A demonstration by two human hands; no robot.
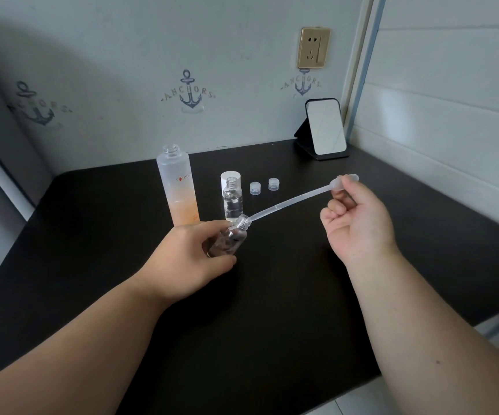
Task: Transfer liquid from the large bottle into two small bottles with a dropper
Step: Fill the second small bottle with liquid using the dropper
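Observation:
My left hand [194, 259] grips a small clear bottle [233, 235], tilted with its open neck pointing up and right. A long translucent dropper [290, 202] has its tip inside that neck. My right hand [356, 217] pinches the dropper's bulb at the upper right end. The large frosted bottle [178, 187], uncapped and holding orange liquid in its lower part, stands upright behind my left hand. A second small clear bottle [232, 202] stands open just to its right, with liquid in it.
A white cap [231, 176] stands behind the second small bottle. Two small clear caps [254, 188] [273, 184] sit to its right. A standing mirror [326, 130] is at the back right of the black table [272, 295]. Walls close off the back and right.

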